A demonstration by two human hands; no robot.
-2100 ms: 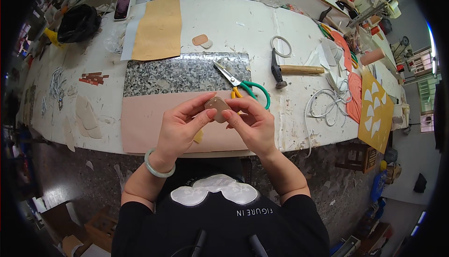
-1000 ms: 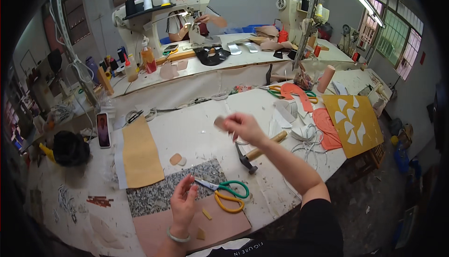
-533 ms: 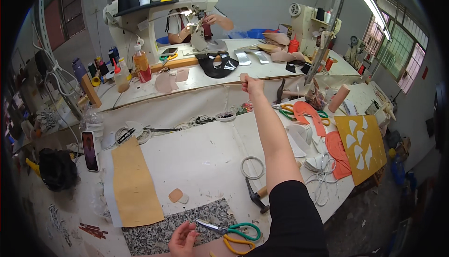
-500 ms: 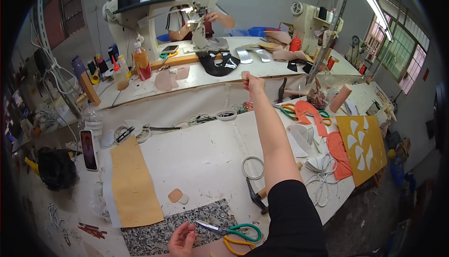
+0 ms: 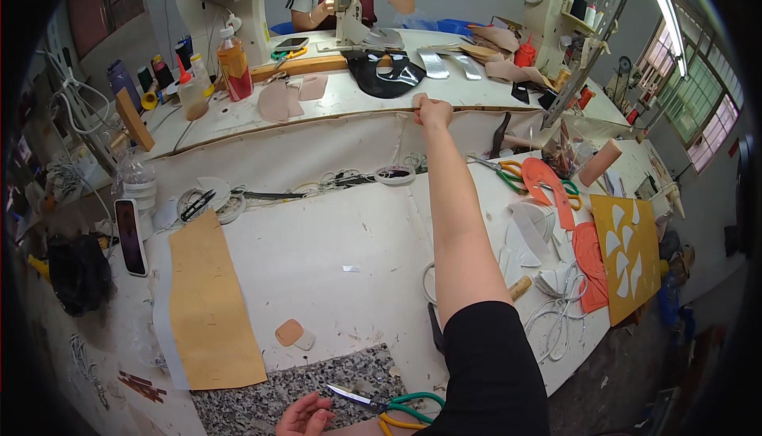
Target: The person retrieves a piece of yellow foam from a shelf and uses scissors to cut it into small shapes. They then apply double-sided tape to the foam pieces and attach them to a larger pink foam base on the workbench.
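Note:
My right arm reaches far forward to the front edge of the far table [image 5: 333, 122]. The fingers of my right hand [image 5: 433, 110] are pinched on a small pale tan piece [image 5: 417, 100]. Close to me, my left hand [image 5: 305, 415] has loosely curled fingers, apart, with nothing visible in them. Beside it, scissors [image 5: 389, 404] with green and yellow handles lie partly on a speckled granite slab [image 5: 254, 404]. A rounded tan piece [image 5: 289, 332] and a whitish one [image 5: 305, 341] lie just beyond the slab.
A person sews at a machine [image 5: 349, 19] opposite. A black shiny piece [image 5: 384, 73] lies near my right hand. Left are a tan sheet [image 5: 213, 309] and a phone [image 5: 130, 236]; right are orange pieces [image 5: 589, 265], white cord [image 5: 556, 325] and a yellow board [image 5: 625, 257].
The whole view has shifted, so the far table sits higher in the picture. My right arm stays stretched out with the small piece and now covers more of the hammer and white ring.

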